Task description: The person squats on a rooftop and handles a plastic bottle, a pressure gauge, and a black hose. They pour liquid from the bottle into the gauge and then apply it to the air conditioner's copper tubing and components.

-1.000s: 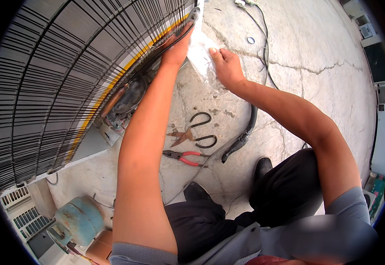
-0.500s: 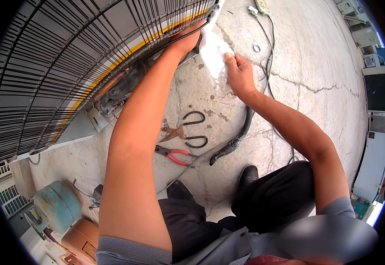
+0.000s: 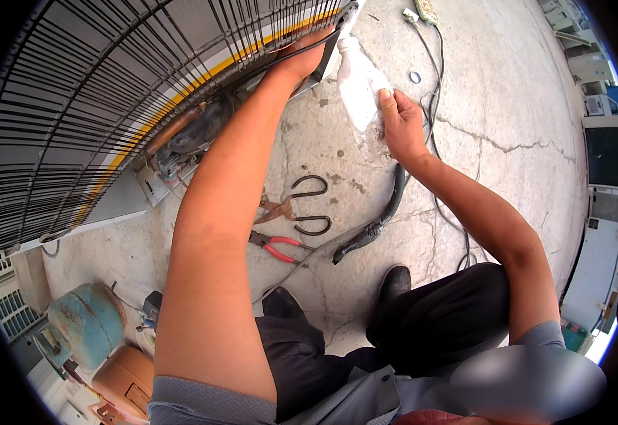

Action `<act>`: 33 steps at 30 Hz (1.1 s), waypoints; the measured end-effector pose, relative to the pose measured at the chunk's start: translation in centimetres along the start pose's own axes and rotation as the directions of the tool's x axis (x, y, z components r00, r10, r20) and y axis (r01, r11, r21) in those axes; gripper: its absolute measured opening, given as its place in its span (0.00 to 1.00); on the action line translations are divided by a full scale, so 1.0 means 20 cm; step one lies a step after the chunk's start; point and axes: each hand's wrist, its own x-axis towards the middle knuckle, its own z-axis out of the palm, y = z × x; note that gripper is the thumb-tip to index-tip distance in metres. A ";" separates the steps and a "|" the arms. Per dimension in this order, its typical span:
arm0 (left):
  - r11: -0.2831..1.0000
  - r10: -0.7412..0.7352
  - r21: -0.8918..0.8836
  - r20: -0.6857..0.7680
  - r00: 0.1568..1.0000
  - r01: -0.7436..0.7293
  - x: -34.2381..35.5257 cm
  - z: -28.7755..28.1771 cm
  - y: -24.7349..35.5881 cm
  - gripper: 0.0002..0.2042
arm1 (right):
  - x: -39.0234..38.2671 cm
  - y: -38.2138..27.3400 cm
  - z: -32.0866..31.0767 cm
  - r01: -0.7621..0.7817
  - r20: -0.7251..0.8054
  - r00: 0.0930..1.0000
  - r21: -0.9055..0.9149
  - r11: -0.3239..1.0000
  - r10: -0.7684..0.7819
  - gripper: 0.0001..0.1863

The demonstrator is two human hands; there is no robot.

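Observation:
My right hand (image 3: 402,127) is closed around a clear plastic bottle (image 3: 360,76) with white contents, its neck tilted up and away toward the appliance corner. My left hand (image 3: 307,58) reaches in at the lower edge of the appliance's back, beside a thin black tube. The wire grid and the edge hide its fingers. Black-handled scissors (image 3: 291,209) lie on the concrete between my arms. Just below them are red-handled pliers (image 3: 277,246). A thick black hose (image 3: 387,223) stretches along the floor under my right forearm.
The appliance's black wire grid (image 3: 110,92) fills the upper left, with a compressor (image 3: 199,131) and copper-coloured pipe below. A blue tank (image 3: 89,326) and an orange-brown case (image 3: 128,375) stand lower left. A power cord (image 3: 433,117) and small ring (image 3: 414,76) lie to the right.
My right hand has drawn the bottle slightly right and nearer me, so its neck now stands apart from the appliance corner. My left hand stays at the appliance's edge.

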 end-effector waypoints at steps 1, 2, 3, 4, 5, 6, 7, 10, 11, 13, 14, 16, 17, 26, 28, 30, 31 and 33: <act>0.999 0.023 0.040 -0.018 1.000 -0.022 0.00 0.00 0.00 0.26 | -0.01 0.00 0.00 -0.022 0.011 1.000 0.022 1.000 0.022 0.17; 0.996 0.045 0.076 -0.029 0.999 -0.043 -0.01 0.00 0.01 0.25 | -0.01 0.00 -0.01 0.009 0.007 1.000 -0.003 1.000 -0.009 0.17; 0.992 0.068 0.113 -0.037 0.997 -0.063 -0.01 0.00 0.02 0.25 | -0.01 0.02 -0.01 0.039 0.003 0.999 -0.029 0.999 -0.039 0.16; 0.988 -0.001 0.157 -0.018 1.000 0.004 0.00 -0.02 0.03 0.25 | -0.02 0.03 -0.01 0.068 0.000 0.998 -0.054 0.996 -0.068 0.15; 0.976 -0.068 0.206 0.003 0.998 0.066 0.02 -0.05 0.03 0.25 | -0.02 0.05 -0.02 0.068 0.016 0.998 -0.050 0.996 -0.067 0.14; 0.973 -0.040 0.226 -0.005 0.999 0.040 0.01 -0.04 0.03 0.25 | -0.02 0.07 -0.02 0.068 0.032 0.997 -0.046 0.997 -0.066 0.14; 0.984 -0.028 0.174 -0.022 0.999 0.032 0.01 -0.03 0.03 0.24 | -0.02 0.08 -0.03 0.067 0.046 0.997 -0.043 0.997 -0.065 0.13; 0.998 0.037 0.049 -0.032 0.999 -0.035 0.00 0.01 0.08 0.21 | -0.04 0.12 -0.05 0.029 0.054 0.998 -0.018 0.999 -0.028 0.13; 0.996 0.092 0.012 -0.068 0.993 -0.092 -0.01 0.03 0.09 0.20 | -0.05 0.10 -0.06 -0.034 0.078 0.996 -0.063 0.997 0.039 0.14; 0.995 0.075 -0.058 -0.146 0.986 -0.084 -0.04 0.07 0.10 0.18 | -0.06 0.17 -0.09 -0.043 0.080 0.995 -0.144 0.989 0.055 0.15; 0.996 -0.091 -0.035 -0.172 0.981 0.086 -0.07 0.06 0.17 0.16 | -0.06 0.19 -0.11 -0.046 0.085 0.994 -0.183 0.982 0.062 0.15; 0.931 0.087 -0.333 -0.203 0.975 -0.152 -0.04 0.09 0.12 0.15 | -0.10 0.24 -0.15 -0.081 0.071 0.993 -0.192 0.978 0.096 0.14; 0.910 0.026 -0.397 -0.241 0.970 -0.122 -0.04 0.09 0.14 0.13 | -0.11 0.26 -0.17 -0.098 0.063 0.992 -0.193 0.976 0.112 0.14; 0.906 -0.041 -0.418 -0.240 0.970 -0.065 -0.06 0.07 0.24 0.15 | -0.16 0.36 -0.28 -0.174 0.013 0.982 -0.311 0.934 0.187 0.14; 0.906 -0.053 -0.420 -0.237 0.970 -0.054 -0.06 0.07 0.22 0.14 | -0.16 0.30 -0.29 -0.183 0.028 0.978 -0.356 0.916 0.206 0.14; 0.940 -0.097 -0.340 -0.232 0.968 0.012 -0.07 0.09 0.24 0.14 | -0.17 0.32 -0.29 -0.198 0.051 0.971 -0.364 0.910 0.232 0.14; 0.936 -0.181 -0.340 -0.245 0.953 0.090 -0.08 0.09 0.25 0.14 | -0.18 0.33 -0.28 -0.196 0.058 0.970 -0.380 0.904 0.235 0.14; 0.945 -0.248 -0.274 -0.247 0.937 0.178 -0.08 0.08 0.24 0.14 | -0.19 0.33 -0.28 -0.193 0.067 0.968 -0.407 0.893 0.241 0.14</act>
